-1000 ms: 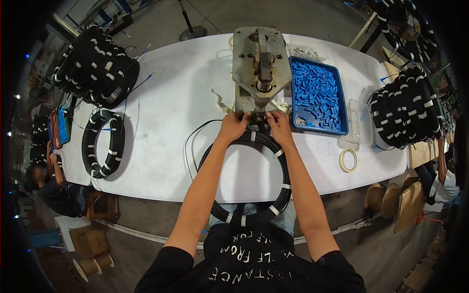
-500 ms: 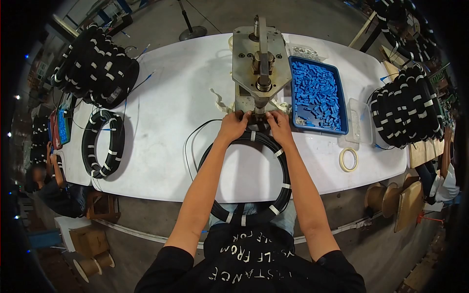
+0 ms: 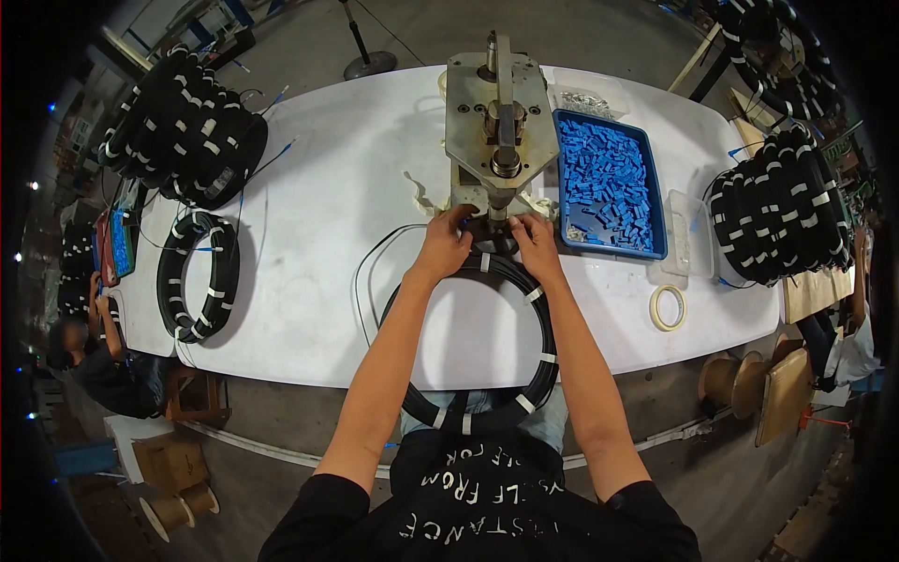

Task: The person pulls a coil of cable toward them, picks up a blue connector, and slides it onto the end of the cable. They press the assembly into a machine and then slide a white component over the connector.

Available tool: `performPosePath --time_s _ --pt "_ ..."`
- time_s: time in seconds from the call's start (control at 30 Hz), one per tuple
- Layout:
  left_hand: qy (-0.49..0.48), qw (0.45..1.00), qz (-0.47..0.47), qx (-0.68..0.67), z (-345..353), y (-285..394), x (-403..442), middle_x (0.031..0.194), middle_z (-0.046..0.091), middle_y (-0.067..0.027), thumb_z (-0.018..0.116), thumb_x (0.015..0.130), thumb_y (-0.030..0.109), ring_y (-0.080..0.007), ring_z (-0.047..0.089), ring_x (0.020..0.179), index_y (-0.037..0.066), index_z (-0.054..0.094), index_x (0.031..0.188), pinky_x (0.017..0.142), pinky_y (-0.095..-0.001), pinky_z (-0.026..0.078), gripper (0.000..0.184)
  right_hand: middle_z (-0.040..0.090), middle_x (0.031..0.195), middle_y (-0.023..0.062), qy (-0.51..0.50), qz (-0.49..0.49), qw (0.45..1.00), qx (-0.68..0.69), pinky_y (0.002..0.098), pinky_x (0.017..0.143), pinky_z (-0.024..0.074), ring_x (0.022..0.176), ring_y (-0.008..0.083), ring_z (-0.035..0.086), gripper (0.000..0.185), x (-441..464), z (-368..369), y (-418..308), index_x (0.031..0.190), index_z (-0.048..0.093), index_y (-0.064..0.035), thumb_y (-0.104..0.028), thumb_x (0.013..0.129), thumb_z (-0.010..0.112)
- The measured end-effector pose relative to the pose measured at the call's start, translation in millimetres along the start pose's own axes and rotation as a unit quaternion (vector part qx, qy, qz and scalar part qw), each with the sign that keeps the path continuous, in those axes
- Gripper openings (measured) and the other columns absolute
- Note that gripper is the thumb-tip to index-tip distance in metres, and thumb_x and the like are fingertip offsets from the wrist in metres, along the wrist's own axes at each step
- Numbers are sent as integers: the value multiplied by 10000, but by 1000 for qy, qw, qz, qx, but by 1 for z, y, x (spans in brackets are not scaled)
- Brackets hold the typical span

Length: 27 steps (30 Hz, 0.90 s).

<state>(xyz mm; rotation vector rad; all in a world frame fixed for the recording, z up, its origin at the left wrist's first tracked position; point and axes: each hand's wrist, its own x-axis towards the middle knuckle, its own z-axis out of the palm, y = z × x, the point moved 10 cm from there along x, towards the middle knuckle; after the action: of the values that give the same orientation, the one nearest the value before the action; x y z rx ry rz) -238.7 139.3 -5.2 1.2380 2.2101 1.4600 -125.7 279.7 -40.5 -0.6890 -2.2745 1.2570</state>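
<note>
A metal hand press (image 3: 496, 122) stands in front of me, with both hands at the foot of its ram. My left hand (image 3: 444, 247) is curled just left of the ram, closed around the end of a thin black cable (image 3: 368, 251). A speck of blue shows at its fingertips. To the right of the ram, my right hand (image 3: 536, 244) has its thumb and fingers pinched together; what they hold is hidden. Below my wrists a black cable coil (image 3: 546, 357), banded with white tape, leans over the table's front edge onto my lap.
Right of the press sits a blue tray (image 3: 613, 251) of small blue parts, with a clear plastic box (image 3: 691, 234) and a tape roll (image 3: 668, 307) nearby. Taped coils (image 3: 187, 131) are stacked at left, others (image 3: 782, 206) at right. A co-worker (image 3: 108, 361) sits at far left.
My left hand has drawn back slightly from the ram, and its fingers have shifted, leaving a wider gap there. The right hand has barely moved. The coil stays where it was.
</note>
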Motion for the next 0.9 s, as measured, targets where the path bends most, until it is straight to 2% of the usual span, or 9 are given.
performPosePath --time_s 0.07,0.17,0.23,0.37,0.43,0.53,0.67,0.9 --pt "17 999 19 -26 -6 9 -1 1026 652 -214 549 753 7 -412 575 981 -1 602 1080 878 -439 470 331 595 1025 109 -2 4 1000 7 420 962 364 1052 341 459 285 0 0 -1 1019 669 -50 -307 949 567" --pt "75 995 -8 -61 -13 -3 -3 980 661 -209 559 744 -7 -405 592 957 -6 617 1029 869 -434 475 290 597 1020 107 -2 8 1000 12 416 961 367 1058 332 460 291 -1 -1 0 1022 671 -45 -308 949 571" --pt "81 994 -68 -20 -12 -20 -1 926 666 -203 576 731 -17 -409 602 916 -11 632 961 843 -426 479 237 598 1022 105 -2 8 1000 13 413 960 369 1063 327 459 295 -1 -1 1 1025 671 -42 -309 949 572" --pt "97 995 -36 -11 -16 -16 -2 887 669 -195 597 742 -17 -413 606 883 -8 646 906 807 -435 478 171 603 1033 101 -8 6 1000 9 407 960 375 1070 325 459 297 0 1 2 1033 671 -39 -307 947 576" --pt "69 997 -14 9 -11 -16 0 941 687 -129 592 831 -28 -184 620 813 -31 637 1018 745 -292 486 192 605 1036 99 -5 6 1000 11 407 961 376 1070 326 459 294 -1 0 2 1034 672 -40 -305 947 577" --pt "50 998 -49 3 -7 -23 0 955 692 -130 602 835 -28 -183 631 832 -33 655 1018 749 -290 487 191 605 1044 98 -3 9 1000 4 409 966 375 1078 329 457 284 -1 1 3 1033 670 -46 -301 945 579" --pt "56 997 -52 -4 -6 -24 -1 976 697 -129 617 836 -19 -186 643 861 -36 673 1020 770 -296 494 193 606 1058 93 -3 5 1000 10 410 969 373 1091 331 452 275 -1 1 4 1033 668 -53 -298 943 582" --pt "50 997 -59 24 -9 -13 -1 1000 696 -150 635 828 -14 -240 667 940 -24 681 1032 834 -323 498 209 616 1031 97 2 -7 1000 13 405 958 375 1059 327 460 271 -1 -1 0 1022 673 -41 -283 938 585"
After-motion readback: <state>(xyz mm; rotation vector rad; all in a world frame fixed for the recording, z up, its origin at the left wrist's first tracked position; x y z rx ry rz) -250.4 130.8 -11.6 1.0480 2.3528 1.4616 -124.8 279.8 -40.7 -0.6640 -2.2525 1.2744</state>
